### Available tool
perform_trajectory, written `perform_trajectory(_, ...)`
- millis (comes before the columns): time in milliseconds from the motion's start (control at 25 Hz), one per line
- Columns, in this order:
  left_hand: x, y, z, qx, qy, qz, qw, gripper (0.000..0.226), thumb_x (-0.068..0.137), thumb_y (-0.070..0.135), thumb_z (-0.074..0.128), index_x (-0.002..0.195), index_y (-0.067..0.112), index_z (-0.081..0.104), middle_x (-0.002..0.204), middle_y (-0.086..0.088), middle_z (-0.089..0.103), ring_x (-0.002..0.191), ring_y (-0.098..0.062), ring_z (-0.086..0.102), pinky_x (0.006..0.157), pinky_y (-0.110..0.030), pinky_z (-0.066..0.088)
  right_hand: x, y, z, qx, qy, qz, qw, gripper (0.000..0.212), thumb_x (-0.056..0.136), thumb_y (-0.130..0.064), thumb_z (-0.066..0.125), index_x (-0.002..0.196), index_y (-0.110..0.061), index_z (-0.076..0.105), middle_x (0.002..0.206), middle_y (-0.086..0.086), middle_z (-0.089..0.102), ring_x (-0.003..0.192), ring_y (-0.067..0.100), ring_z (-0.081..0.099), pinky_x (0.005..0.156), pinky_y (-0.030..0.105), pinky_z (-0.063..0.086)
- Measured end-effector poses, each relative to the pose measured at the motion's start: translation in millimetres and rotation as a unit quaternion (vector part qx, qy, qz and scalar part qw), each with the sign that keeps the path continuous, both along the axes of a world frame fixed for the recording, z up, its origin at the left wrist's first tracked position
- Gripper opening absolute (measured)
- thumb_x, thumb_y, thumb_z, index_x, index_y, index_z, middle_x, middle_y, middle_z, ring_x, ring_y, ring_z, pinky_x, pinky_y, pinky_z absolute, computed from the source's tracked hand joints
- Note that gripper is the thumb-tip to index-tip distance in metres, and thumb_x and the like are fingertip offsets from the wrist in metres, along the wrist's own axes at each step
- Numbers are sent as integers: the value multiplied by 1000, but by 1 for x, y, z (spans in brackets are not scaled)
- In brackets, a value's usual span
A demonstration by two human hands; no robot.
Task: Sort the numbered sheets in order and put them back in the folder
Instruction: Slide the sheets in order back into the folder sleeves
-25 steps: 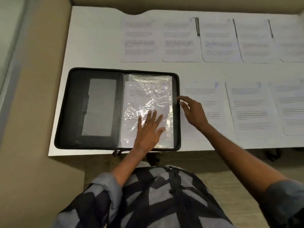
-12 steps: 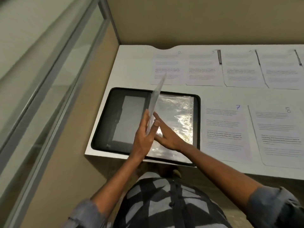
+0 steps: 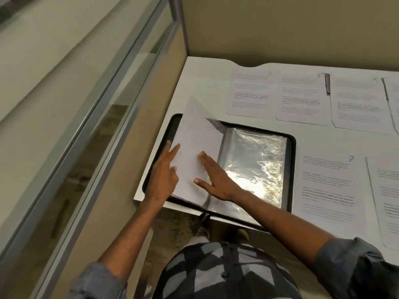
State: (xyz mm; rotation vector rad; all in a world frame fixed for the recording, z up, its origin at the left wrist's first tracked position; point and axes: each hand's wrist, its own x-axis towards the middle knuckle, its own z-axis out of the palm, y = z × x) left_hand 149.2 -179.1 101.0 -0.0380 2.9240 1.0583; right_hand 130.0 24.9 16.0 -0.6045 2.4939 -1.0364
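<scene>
White tabletop [image 3: 207, 67] tucked into a corner, beige partition wall [image 3: 280, 29] behind, glass panel in a metal frame [image 3: 121, 78] on the left (kinda reflective), speckled brown floor [image 3: 172, 225] underneath.

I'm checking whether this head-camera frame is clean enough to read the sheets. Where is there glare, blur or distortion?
Head view: strong glare on the crinkled plastic sleeve in the folder; sheet 7 shows its number, but its body text is too soft to read; the turned page is blank white; the table edge bows from the wide-angle lens; the left hand looks slightly smeared.
</scene>
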Motion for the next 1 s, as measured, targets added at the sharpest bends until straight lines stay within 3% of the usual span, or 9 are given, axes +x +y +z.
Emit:
perform_trajectory(80, -7, -18, -18, -34, -1, 12, 999, 64, 96, -5, 61, 152, 22, 46, 169, 6, 21, 150, -14, 33, 108, -7, 25, -5, -4, -8, 30, -18, 10, 999, 86, 101, -65, 41, 164, -22, 0, 171, -6, -11, 157, 12, -8, 129, 37, 3)
perform_trajectory(240, -17, -46, -63, -62, -47, 18, 997, 56, 95, 4, 68, 148, 13, 52, 169, 2, 20, 148, -18, 38, 108, -17, 30, -18, -9, -22, 73, -34, 31, 996, 85, 101, -65, 38, 164, -18, 4, 170, -3, -12, 157, 17, -11, 129, 39, 2)
perform_trajectory(320, -19, -57, -84, -59, -80, 8, 995, 55, 96, 14, 69, 148, 13, 52, 169, 1, 21, 148, -22, 38, 112, -26, 35, -23, -12, -30, 99, -28, 51, 993, 86, 101, -66, 35, 164, -16, 4, 170, 0, -13, 157, 20, -10, 129, 43, 5)
perform_trajectory(440, -22, -69, -107, -151, -97, -13, 984, 59, 98, 37, 65, 150, 14, 50, 168, -5, 23, 154, -26, 25, 120, -44, 30, -25, -19, -37, 110, -20, 51, 992, 95, 94, -77, 16, 163, -14, 3, 170, 3, -11, 157, 21, -9, 129, 44, 7)
perform_trajectory(520, -21, -71, -117, -200, -102, -36, 974, 67, 101, 52, 53, 155, 15, 41, 169, -8, 18, 158, -26, 10, 126, -46, 18, -23, -21, -42, 125, -8, 46, 991, 102, 89, -82, 2, 163, -12, 5, 171, 5, -7, 158, 23, -8, 129, 45, 7)
perform_trajectory(640, -15, -61, -131, -186, -94, -103, 973, 83, 99, 68, 29, 163, 18, 14, 171, -4, -3, 158, -20, -9, 128, -45, 5, -21, -24, -45, 153, 8, 56, 987, 106, 88, -81, -8, 163, -9, 10, 171, 8, -3, 158, 26, -5, 128, 47, 10)
perform_trajectory(800, -24, -35, -144, -177, -73, -147, 970, 85, 99, 67, 26, 164, 19, 1, 171, -2, -12, 157, -20, -13, 128, -48, -1, -38, -16, -35, 143, 47, 26, 988, 90, 99, -71, 8, 161, -6, 19, 170, 11, 6, 158, 29, 1, 127, 50, 16)
perform_trajectory(1000, -92, 0, -140, -156, -51, -166, 972, 85, 100, 67, 25, 164, 15, 4, 171, -4, -8, 157, -21, -14, 128, -50, 0, -115, 39, -18, 190, 89, -84, 974, 82, 103, -64, 20, 159, -5, 25, 169, 13, 15, 157, 33, 8, 125, 52, 22)
